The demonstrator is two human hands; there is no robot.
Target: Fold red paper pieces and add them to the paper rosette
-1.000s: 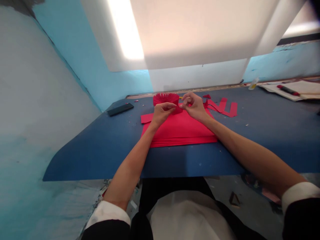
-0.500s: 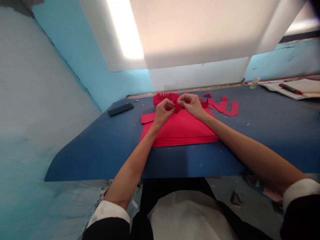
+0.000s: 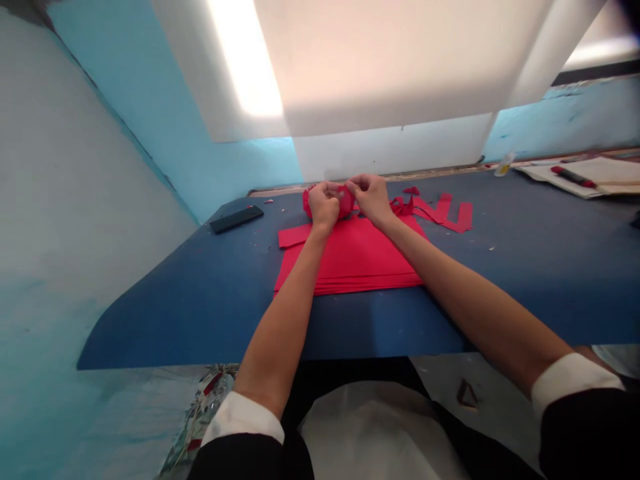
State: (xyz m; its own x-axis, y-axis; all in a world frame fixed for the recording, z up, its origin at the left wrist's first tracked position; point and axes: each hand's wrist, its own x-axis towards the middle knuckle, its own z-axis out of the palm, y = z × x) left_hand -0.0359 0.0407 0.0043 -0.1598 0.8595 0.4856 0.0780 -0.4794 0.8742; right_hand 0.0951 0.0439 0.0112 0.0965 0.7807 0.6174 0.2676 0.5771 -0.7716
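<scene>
My left hand [image 3: 325, 205] is closed over red paper [image 3: 345, 203], its fingers bent in front of a red pleated paper ring [image 3: 307, 203]. At the paper's upper right edge, my right hand [image 3: 371, 198] pinches with thumb and forefinger. Both hands are close together, just above the far edge of a stack of red paper sheets [image 3: 370, 257]. Most of the ring is hidden behind my left hand, so I cannot tell whether the pinched paper is joined to it. A folded red strip [image 3: 294, 236] lies on the stack's left side.
Cut red paper strips [image 3: 453, 217] lie to the right of the stack. A black phone [image 3: 237, 219] rests on the blue table [image 3: 190, 287] at left. Farther right are a small bottle [image 3: 505, 164], papers [image 3: 545, 177] and a red-and-black marker [image 3: 573, 177]. The wall stands behind.
Both hands have moved up and away from me, from over the stack to the pleated ring. My left hand now covers much of the ring. The view has shifted slightly.
</scene>
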